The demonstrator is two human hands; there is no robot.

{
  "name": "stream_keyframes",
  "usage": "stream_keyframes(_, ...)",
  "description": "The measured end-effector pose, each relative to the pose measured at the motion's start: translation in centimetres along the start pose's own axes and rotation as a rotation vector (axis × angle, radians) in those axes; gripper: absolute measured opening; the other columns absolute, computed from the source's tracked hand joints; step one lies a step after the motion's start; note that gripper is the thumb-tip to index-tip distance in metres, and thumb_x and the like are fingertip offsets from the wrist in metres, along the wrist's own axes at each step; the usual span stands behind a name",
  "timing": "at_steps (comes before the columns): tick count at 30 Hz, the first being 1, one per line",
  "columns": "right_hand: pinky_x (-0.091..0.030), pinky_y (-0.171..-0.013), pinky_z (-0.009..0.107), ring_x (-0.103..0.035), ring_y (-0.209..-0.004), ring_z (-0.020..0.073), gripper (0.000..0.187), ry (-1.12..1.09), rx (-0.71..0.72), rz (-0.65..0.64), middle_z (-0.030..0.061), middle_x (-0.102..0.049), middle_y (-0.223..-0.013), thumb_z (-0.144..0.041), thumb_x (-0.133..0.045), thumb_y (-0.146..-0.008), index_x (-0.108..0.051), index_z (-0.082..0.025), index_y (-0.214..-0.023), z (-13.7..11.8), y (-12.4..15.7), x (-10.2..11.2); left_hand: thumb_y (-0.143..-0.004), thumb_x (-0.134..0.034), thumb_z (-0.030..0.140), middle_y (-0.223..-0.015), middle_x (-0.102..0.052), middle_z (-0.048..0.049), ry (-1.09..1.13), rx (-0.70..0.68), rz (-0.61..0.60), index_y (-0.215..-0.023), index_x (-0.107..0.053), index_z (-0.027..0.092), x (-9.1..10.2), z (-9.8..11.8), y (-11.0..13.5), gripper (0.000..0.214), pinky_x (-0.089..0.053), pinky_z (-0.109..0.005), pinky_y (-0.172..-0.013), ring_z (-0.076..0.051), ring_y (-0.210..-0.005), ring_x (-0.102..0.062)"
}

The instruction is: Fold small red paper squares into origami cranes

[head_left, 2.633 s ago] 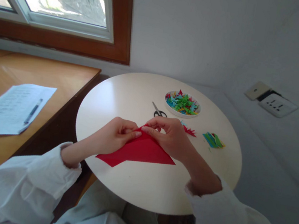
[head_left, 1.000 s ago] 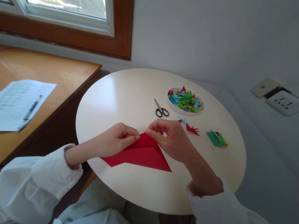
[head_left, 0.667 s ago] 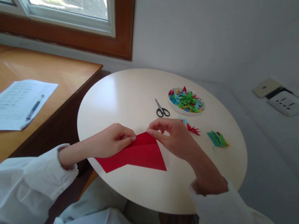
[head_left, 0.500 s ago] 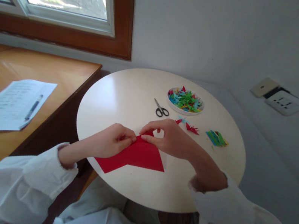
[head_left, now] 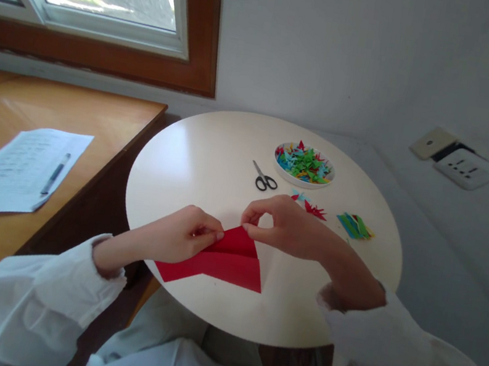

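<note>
A sheet of red paper with a crease across it lies partly raised over the front of the round white table. My left hand pinches its upper edge between thumb and fingers and covers the left part of the sheet. At the top right of the same edge, my right hand pinches the paper between thumb and forefinger. Just beyond my right hand lie a red paper cutting and a light blue paper cutting. Scissors with black handles rest behind the sheet, apart from both hands.
Toward the back stands a white dish full of colourful paper cuttings. A small stack of green, blue and yellow paper strips lies on the right. On the wooden desk at left, a pen rests on printed sheets.
My right hand has slid a little to the right along the paper's upper edge, away from my left hand. The sheet's crease and more of its upper part now show.
</note>
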State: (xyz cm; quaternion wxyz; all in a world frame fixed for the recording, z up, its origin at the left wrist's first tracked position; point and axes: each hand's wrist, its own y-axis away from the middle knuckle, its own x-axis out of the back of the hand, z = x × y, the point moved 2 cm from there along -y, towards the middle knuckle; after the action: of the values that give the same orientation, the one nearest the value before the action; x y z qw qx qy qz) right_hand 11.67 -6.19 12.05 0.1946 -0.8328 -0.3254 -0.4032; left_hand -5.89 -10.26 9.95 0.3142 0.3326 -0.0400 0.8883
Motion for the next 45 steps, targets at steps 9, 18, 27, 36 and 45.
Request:
stream_keyframes(9, -0.051, -0.078, 0.033, -0.059, -0.097, 0.0197, 0.031, -0.482, -0.039, 0.151, 0.0054, -0.062, -0.106, -0.036, -0.066, -0.068, -0.06, -0.023, -0.095, 2.3, 2.2, 0.2, -0.082, -0.039, 0.037, -0.056, -0.053, 0.0011, 0.186, 0.199, 0.018, -0.062, -0.051, 0.015, -0.1, -1.5, 0.3, 0.032, -0.032, -0.02, -0.043, -0.01, -0.048, -0.046)
stream_keyframes(18, -0.05, -0.068, 0.029, -0.06, -0.071, 0.0136, 0.016, -0.762, -0.158, 0.33, -0.0022, -0.059, -0.072, -0.028, -0.068, -0.069, -0.054, -0.021, -0.074, 2.4, 1.5, -4.5, -0.082, -0.042, 0.042, -0.063, -0.062, -0.0015, 0.264, 0.211, 0.055, -0.068, -0.057, 0.014, -0.3, -1.4, 0.2, 0.035, -0.038, -0.02, -0.046, -0.012, -0.053, -0.054)
stream_keyframes(27, -0.045, -0.06, 0.025, -0.055, -0.063, 0.0107, 0.013, -0.681, -0.156, 0.478, -0.0024, -0.058, -0.067, -0.023, -0.066, -0.069, -0.055, -0.019, -0.071, 3.0, 1.3, -4.6, -0.081, -0.045, 0.048, -0.067, -0.064, -0.0029, 0.277, 0.175, 0.075, -0.077, -0.06, 0.014, -0.4, -1.2, 0.4, 0.038, -0.037, -0.019, -0.044, -0.013, -0.054, -0.056)
stream_keyframes(36, -0.047, -0.062, 0.025, -0.056, -0.065, 0.0111, 0.014, -0.705, -0.141, 0.509, -0.0022, -0.058, -0.069, -0.023, -0.067, -0.068, -0.054, -0.02, -0.072, 2.6, 1.2, -4.7, -0.084, -0.042, 0.044, -0.065, -0.063, -0.0021, 0.194, 0.158, 0.093, -0.07, -0.057, 0.014, -0.6, -1.2, 0.1, 0.037, -0.038, -0.02, -0.045, -0.012, -0.053, -0.054)
stream_keyframes(45, -0.047, -0.06, 0.025, -0.054, -0.062, 0.0108, 0.015, -0.684, -0.156, 0.61, -0.003, -0.055, -0.066, -0.024, -0.067, -0.068, -0.053, -0.02, -0.069, 2.8, 1.3, -4.2, -0.081, -0.048, 0.044, -0.062, -0.058, 0.0003, 0.218, 0.146, 0.085, -0.069, -0.056, 0.014, -0.5, -1.5, 0.7, 0.033, -0.036, -0.019, -0.046, -0.01, -0.053, -0.049)
